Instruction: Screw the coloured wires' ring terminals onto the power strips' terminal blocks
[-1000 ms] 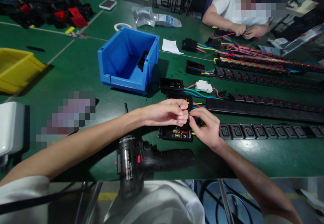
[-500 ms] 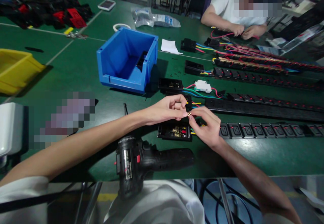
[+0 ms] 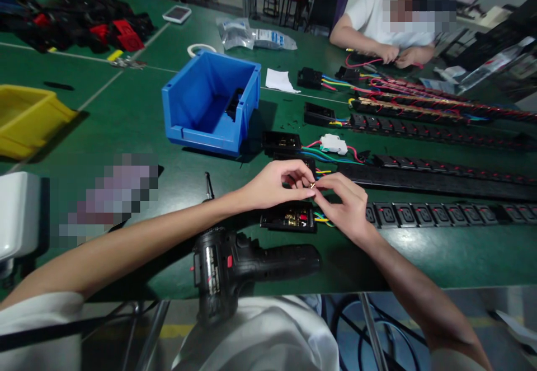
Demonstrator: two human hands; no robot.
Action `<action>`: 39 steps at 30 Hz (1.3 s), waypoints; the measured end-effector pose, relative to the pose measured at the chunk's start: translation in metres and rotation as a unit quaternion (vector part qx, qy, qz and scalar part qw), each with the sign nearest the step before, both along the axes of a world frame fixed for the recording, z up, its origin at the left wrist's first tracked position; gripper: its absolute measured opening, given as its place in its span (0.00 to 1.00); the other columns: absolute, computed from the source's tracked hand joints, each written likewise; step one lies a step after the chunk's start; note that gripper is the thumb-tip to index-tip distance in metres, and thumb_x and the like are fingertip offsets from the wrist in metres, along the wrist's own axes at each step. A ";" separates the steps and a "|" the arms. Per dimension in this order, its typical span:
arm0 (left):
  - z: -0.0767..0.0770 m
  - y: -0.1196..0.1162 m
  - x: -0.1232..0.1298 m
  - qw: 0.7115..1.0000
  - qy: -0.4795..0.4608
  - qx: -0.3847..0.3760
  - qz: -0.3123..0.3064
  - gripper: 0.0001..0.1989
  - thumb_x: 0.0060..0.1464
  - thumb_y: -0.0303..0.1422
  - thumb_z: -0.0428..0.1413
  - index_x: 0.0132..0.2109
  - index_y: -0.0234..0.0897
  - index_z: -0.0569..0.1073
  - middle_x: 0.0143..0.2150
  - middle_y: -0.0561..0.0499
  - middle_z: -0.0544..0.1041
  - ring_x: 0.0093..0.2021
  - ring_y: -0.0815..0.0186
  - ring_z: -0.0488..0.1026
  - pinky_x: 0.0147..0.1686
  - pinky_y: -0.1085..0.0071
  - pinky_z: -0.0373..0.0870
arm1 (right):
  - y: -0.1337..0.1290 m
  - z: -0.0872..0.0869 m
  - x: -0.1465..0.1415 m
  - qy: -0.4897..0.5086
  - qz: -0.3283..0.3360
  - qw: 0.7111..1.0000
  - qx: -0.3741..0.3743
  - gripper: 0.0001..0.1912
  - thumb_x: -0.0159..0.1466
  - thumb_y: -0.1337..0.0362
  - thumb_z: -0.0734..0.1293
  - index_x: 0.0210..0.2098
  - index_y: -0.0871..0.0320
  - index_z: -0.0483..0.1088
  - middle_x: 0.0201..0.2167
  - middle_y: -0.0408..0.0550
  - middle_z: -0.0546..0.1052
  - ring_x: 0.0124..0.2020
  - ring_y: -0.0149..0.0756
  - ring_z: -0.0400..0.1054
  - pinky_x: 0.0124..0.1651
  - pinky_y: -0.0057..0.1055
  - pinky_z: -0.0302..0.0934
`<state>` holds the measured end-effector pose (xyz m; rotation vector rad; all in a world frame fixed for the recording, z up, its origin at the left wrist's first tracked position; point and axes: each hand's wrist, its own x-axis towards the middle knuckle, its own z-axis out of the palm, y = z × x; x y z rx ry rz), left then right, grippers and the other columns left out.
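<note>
Between the fingertips of both hands is a small brass-coloured piece [image 3: 312, 186]. My left hand [image 3: 286, 183] pinches it from the left, thumb below and fingers curled above. From the right, my right hand [image 3: 342, 200] meets it with thumb and index finger. Just below the hands lies a black open housing [image 3: 288, 217] with brass and red parts inside. Coloured wires run from it under my right hand toward a black strip of sockets [image 3: 423, 214]. A black power drill [image 3: 226, 267] lies on its side at the table's front edge.
A blue bin [image 3: 205, 133] stands beyond my left forearm, a yellow bin [image 3: 29, 119] at far left. More strips and wired housings [image 3: 321, 113] lie behind my hands. Across the table [image 3: 138, 97], a person in white [image 3: 364, 10] handles red wire.
The fingers of my left hand have shifted slightly around the brass piece, and its index finger now reaches nearer to the piece. Both hands stay together over the housing.
</note>
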<state>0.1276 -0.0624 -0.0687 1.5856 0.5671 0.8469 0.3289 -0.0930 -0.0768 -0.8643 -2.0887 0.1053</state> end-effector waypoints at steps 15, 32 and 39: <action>-0.004 0.001 -0.002 0.988 0.093 0.120 0.030 0.09 0.54 0.30 0.57 0.42 0.33 0.76 0.36 0.48 0.78 0.36 0.68 0.74 0.41 0.73 0.70 | 0.009 0.017 0.038 -0.146 0.056 0.985 -0.074 0.07 0.61 0.62 0.68 0.39 0.58 0.72 0.34 0.47 0.76 0.36 0.31 0.70 0.38 0.27 0.63; -0.004 0.002 0.000 0.960 0.182 0.211 0.032 0.07 0.55 0.31 0.56 0.39 0.33 0.76 0.34 0.50 0.77 0.33 0.70 0.73 0.36 0.76 0.67 | -0.026 0.020 0.036 -0.374 0.148 0.915 -0.042 0.13 0.69 0.65 0.59 0.30 0.59 0.70 0.22 0.42 0.71 0.23 0.26 0.60 0.29 0.30 0.40; 0.011 -0.008 0.001 0.928 0.212 0.306 -0.029 0.06 0.57 0.30 0.54 0.40 0.33 0.74 0.37 0.49 0.76 0.36 0.70 0.72 0.40 0.75 0.66 | -0.035 0.013 0.041 -0.432 0.105 0.895 -0.020 0.13 0.69 0.65 0.59 0.29 0.59 0.66 0.23 0.42 0.72 0.24 0.29 0.61 0.31 0.32 0.36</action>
